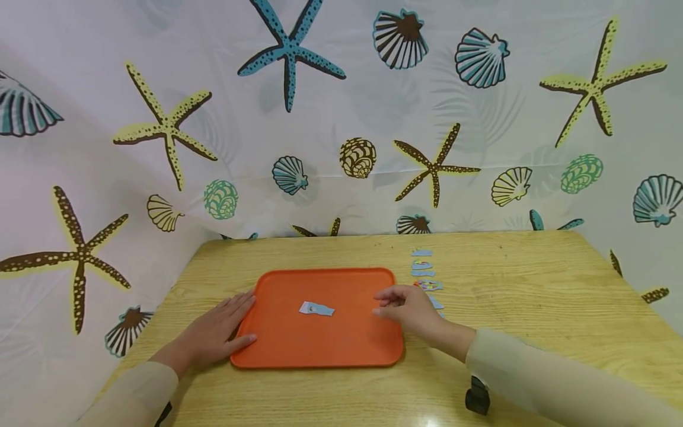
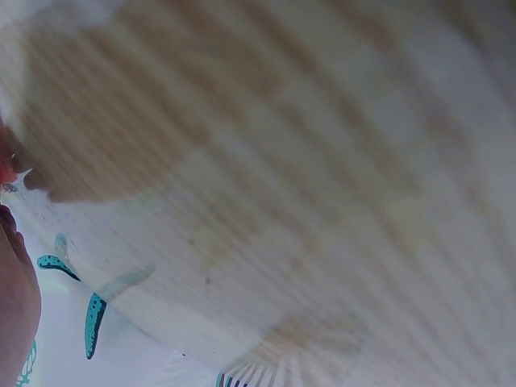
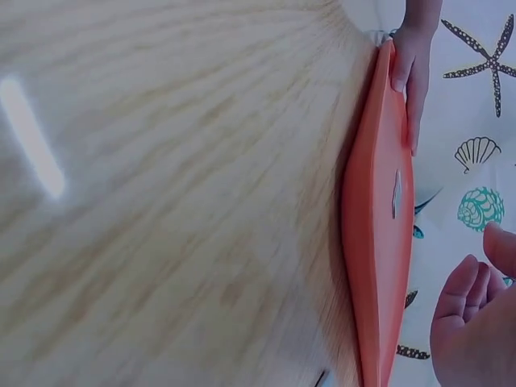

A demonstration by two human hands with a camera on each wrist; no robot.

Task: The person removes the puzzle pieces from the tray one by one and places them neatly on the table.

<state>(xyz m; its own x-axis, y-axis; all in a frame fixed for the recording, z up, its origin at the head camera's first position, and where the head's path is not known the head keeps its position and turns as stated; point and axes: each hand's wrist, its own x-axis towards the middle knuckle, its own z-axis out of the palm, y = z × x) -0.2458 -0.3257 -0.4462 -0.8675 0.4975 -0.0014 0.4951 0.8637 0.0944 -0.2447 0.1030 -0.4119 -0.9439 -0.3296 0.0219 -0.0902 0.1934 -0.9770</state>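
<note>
An orange tray [image 1: 341, 350] lies on the wooden table, with a small pale blue, irregularly cut piece [image 1: 319, 309] near its middle. My left hand [image 1: 216, 332] rests at the tray's left rim, fingers extended and thumb over the edge; the right wrist view also catches this left hand [image 3: 414, 81]. Above the tray's right side hovers my right hand [image 1: 413, 311], its fingers loosely bent and nothing visible between them and the thumb. Several similar cut pieces [image 1: 423, 266] form a column just right of the tray, the nearest ones partly hidden by my right hand.
The light wooden table [image 1: 523, 284] extends to both sides of the tray. A white cloth [image 1: 331, 130] printed with starfish and shells hangs behind and at the sides. A dark object [image 1: 477, 396] shows beneath my right sleeve. Mostly blurred tabletop [image 2: 266, 161] fills the left wrist view.
</note>
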